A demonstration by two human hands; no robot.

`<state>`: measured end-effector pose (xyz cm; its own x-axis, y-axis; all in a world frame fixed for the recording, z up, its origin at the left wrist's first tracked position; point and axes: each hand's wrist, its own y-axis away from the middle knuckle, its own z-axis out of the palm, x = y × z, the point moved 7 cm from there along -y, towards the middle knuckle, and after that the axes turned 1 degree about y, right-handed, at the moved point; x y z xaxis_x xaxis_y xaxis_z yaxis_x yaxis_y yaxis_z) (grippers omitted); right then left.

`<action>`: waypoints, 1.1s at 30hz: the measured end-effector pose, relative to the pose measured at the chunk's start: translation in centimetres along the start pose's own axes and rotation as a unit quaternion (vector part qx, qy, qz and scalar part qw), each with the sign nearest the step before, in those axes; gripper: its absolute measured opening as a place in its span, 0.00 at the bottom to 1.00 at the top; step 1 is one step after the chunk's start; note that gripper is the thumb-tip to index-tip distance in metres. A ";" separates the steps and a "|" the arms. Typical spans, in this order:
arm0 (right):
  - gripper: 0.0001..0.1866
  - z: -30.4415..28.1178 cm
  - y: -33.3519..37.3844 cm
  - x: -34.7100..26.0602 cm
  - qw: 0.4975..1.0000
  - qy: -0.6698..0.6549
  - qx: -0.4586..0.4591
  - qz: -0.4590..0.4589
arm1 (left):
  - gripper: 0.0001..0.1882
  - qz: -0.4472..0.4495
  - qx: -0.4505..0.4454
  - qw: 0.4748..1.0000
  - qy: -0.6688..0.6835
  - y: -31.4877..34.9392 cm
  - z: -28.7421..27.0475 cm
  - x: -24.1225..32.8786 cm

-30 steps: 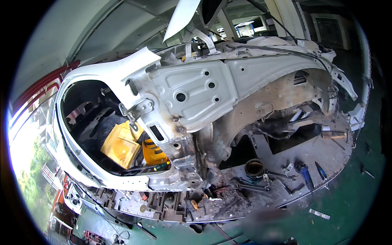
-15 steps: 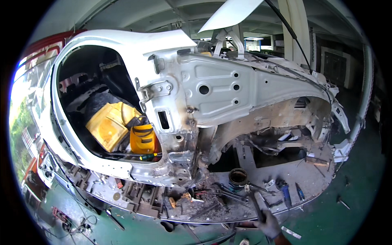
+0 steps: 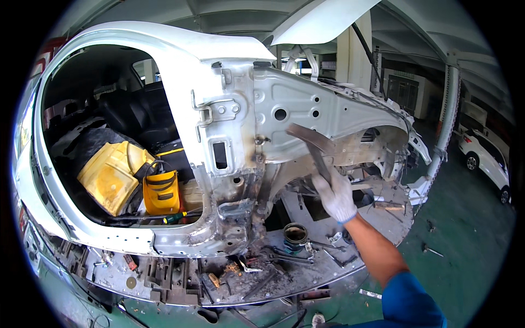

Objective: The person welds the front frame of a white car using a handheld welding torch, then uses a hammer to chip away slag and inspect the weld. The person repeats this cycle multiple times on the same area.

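My right hand (image 3: 334,198), in a white glove, is wrapped around the handle of a hammer (image 3: 318,159). The hammer is raised, its long head up in front of the lower edge of the grey inner side panel (image 3: 298,104) of a stripped white car body. Whether the head touches the panel, I cannot tell. Left of it, the bare door pillar (image 3: 232,139) has a hinge and brown scorched seams. Below my right wrist, a round open tin (image 3: 295,234) stands on the metal platform (image 3: 319,223). My left hand is out of sight.
Wrenches (image 3: 287,256) and other loose tools litter the platform. Yellow plastic parts (image 3: 109,175) and a yellow carrier (image 3: 162,192) sit inside the door opening. At right are a chained post (image 3: 444,115), a hammer (image 3: 433,250) on the floor and a parked white car (image 3: 484,156).
My right hand has lifted the hammer from low beside the platform's front edge up to the panel. The view has shifted, showing more floor and a parked car at right.
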<state>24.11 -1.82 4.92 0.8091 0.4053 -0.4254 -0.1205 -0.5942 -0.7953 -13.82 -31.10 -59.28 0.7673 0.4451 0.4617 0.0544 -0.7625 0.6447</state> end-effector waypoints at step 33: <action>0.26 3.3 -2.6 -3.4 0.988 0.135 0.018 -0.068 | 0.26 0.050 -0.022 0.995 -0.084 -2.9 0.3 -4.6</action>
<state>19.78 0.62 6.99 0.9429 0.2756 -0.1869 -0.0170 -0.5207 -0.8536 -17.35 -31.06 -63.44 0.8633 0.2815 0.4190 -0.0516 -0.7764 0.6281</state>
